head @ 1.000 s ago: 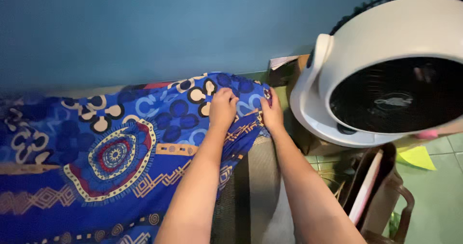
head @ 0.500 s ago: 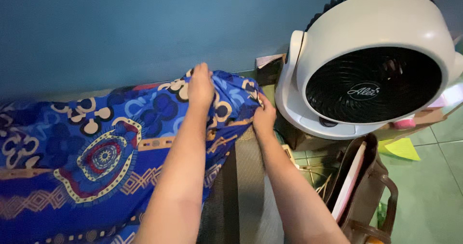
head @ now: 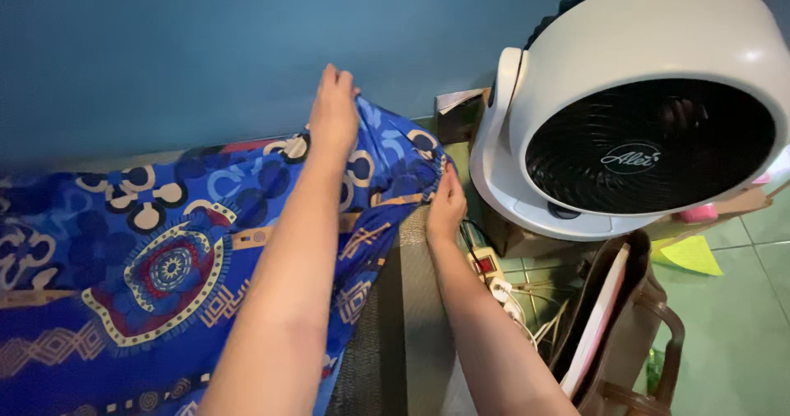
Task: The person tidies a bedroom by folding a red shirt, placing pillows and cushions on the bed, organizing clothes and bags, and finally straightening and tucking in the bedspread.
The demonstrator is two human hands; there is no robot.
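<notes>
A blue patterned sheet [head: 164,243] with cream, red and tan shapes covers a mattress [head: 415,301] whose grey side shows at its right end. My left hand [head: 333,111] grips the sheet's corner and lifts it high against the blue wall. My right hand [head: 446,202] pinches the sheet's edge lower down, at the mattress corner beside the fan.
A large white round fan [head: 642,103] stands on a box at the right, close to my right hand. Below it lie a power strip [head: 490,272] with cables and a brown bag [head: 634,334] holding flat items. The green tiled floor [head: 741,325] carries a yellow paper [head: 691,253].
My left hand has risen and moved left, pulling the sheet's corner up along the wall. My right hand has dropped a little along the mattress corner. The power strip has come into sight.
</notes>
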